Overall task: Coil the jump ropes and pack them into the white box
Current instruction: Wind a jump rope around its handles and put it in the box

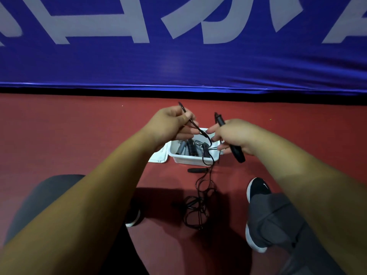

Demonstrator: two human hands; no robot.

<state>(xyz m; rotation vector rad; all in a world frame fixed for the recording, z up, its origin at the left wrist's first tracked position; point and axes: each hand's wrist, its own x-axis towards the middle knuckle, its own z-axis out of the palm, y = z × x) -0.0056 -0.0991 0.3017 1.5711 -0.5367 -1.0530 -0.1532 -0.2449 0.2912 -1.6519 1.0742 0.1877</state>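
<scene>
**Left hand [170, 124] and right hand [234, 135] holding a black jump rope [202, 133] over the white box [190, 160]**

A glossy blue banner [178, 66] with large white letters is hanging across the back, above a matte red floor [79, 135]. At the left, a flat white lid [158, 156] with rounded corners is lying on the floor right beside the box.

The left hand is hovering over the box's far left corner. Its fingers are curling in, pinching the rope's thin, shiny cord between thumb and fingertips. A short end is sticking up and away past the knuckles, and the rest is slanting down to the right.

The box is a small rectangular tub of smooth plastic, sitting open on the floor between the two forearms. Inside it, ribbed grey grips [181, 148] are leaning at the left end, with tightly wound black coils [191, 147] beside them.

The cord is hanging down past the box's near wall and ending in a loose tangle of loops [196, 211] on the floor. A second handle [197, 170] is lying just in front of that wall, its long axis running left to right.

The right hand is wrapping around a matte black, tapered handle [237, 153]. The handle is tilting, its narrow cord end pointing up and away toward the banner and its butt pointing down to the right. Two fingertips are reaching left toward the cord; whether they are touching it I cannot tell.

Further right, a black shoe [258, 188] with a white sole is resting on the floor.
</scene>
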